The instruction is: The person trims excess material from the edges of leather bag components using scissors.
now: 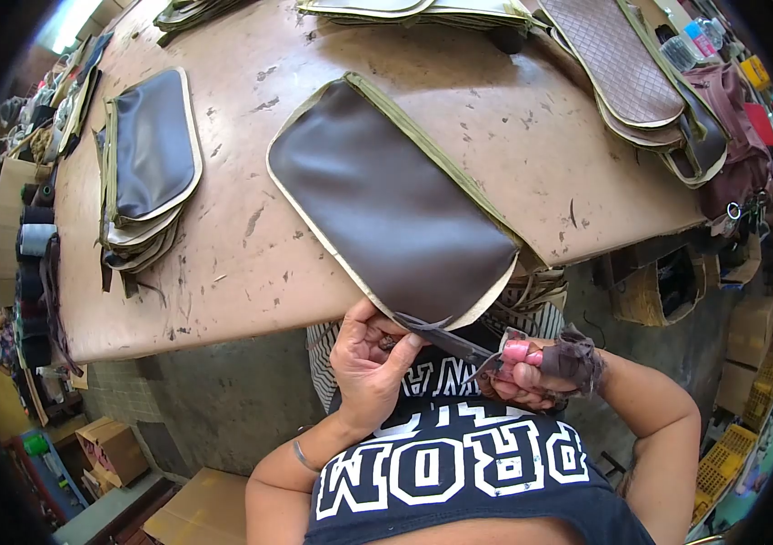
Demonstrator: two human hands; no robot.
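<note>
A dark brown leather-like panel (395, 200) with a cream edge lies tilted on the table, its near end reaching over the front edge. Along its right side runs an olive-green strip (432, 145). My left hand (370, 368) is closed at the panel's near corner, index finger and thumb at its edge. My right hand (532, 372) grips a pair of scissors (463, 345) by its red-wrapped handles. Their dark blades lie across the panel's near edge, close to my left thumb. Dark cloth is wrapped around my right wrist. Part of the right fingers is hidden behind the handles.
The worn tan table (250, 272) bears a stack of similar panels (154, 150) at left, quilted brown panels (627, 73) at right and pale pieces (413, 7) at the far edge. Thread spools (38, 238) stand at the left; cardboard boxes (663, 286) sit at right.
</note>
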